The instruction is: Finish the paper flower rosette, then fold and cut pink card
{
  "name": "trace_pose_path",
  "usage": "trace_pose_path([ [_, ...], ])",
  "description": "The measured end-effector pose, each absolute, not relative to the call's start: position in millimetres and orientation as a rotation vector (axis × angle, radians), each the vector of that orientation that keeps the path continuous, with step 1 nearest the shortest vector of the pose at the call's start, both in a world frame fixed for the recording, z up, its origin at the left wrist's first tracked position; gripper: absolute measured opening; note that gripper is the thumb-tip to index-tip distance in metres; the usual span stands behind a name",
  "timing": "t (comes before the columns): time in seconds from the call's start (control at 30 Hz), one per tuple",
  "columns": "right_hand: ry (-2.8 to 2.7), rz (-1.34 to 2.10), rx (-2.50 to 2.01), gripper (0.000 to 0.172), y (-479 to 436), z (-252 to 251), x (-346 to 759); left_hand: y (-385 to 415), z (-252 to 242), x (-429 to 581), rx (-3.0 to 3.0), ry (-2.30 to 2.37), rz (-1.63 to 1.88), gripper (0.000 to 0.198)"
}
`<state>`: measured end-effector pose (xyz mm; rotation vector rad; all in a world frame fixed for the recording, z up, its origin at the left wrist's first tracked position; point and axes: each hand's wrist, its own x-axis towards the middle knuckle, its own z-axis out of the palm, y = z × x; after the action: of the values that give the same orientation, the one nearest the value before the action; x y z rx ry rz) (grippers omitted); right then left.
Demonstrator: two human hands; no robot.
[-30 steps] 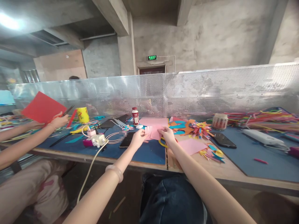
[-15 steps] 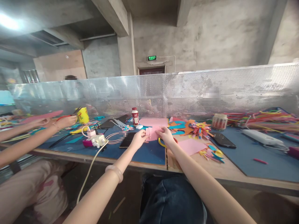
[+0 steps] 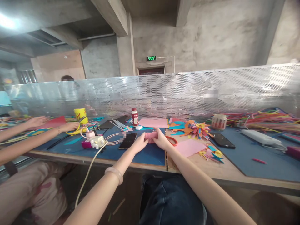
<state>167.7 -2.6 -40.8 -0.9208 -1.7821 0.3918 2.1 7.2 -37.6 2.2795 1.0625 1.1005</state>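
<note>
Between my two hands is a small folded pink paper (image 3: 151, 135), held above the blue mat. My left hand (image 3: 141, 142) grips its left end, fingers pressed together. On the right end, the fingers of my right hand (image 3: 161, 139) are closed round the paper. Red-orange handles, seemingly of scissors (image 3: 172, 141), show just beyond my right wrist. A larger pink sheet (image 3: 191, 147) lies to the right, beside a heap of small coloured paper pieces (image 3: 212, 153). Behind my hands another pink sheet (image 3: 153, 122) lies flat.
A bottle (image 3: 134, 117), a black phone (image 3: 127, 141) and a power strip (image 3: 97, 141) are around the left side. Rightward are a paper flower (image 3: 200, 129), a glass jar (image 3: 218, 122) and a second phone (image 3: 223, 140). Another person's hands (image 3: 70, 126) work at the far left.
The pink paper has been folded down from a wider piece into a narrow strip, and my hands have come closer round it. The other person's scissors and red paper have moved lower.
</note>
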Motion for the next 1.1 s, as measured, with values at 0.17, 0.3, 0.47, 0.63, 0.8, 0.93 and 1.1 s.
trace_pose_path([
  [0.17, -1.86, 0.319, -0.919, 0.069, -3, -44, 166, 6, -38, 3, 2.319, 1.132, 1.037, 0.032],
  [0.3, -1.954, 0.25, -0.924, 0.072, -7, -45, 165, 3, -37, 4, 2.355, 1.14, 0.987, 0.036],
  [0.47, -1.952, 0.155, -0.888, 0.073, -8, -47, 162, 0, -36, 7, 2.418, 1.199, 0.93, 0.036],
  [0.63, -2.023, 0.065, -0.88, 0.081, -7, -48, 157, -2, -32, 9, 2.497, 1.326, 0.952, 0.033],
  [0.8, -1.775, -0.07, -1.138, 0.062, -12, -35, 160, -4, -24, 3, 2.466, 1.644, 1.053, 0.035],
  [0.93, -1.745, -0.202, -1.455, 0.042, -19, -23, 171, -2, -27, -2, 2.503, 1.64, 0.933, 0.035],
  [1.1, -1.759, -0.16, -1.705, 0.027, -24, -9, 199, -7, -31, -4, 2.508, 1.529, 0.888, 0.032],
])
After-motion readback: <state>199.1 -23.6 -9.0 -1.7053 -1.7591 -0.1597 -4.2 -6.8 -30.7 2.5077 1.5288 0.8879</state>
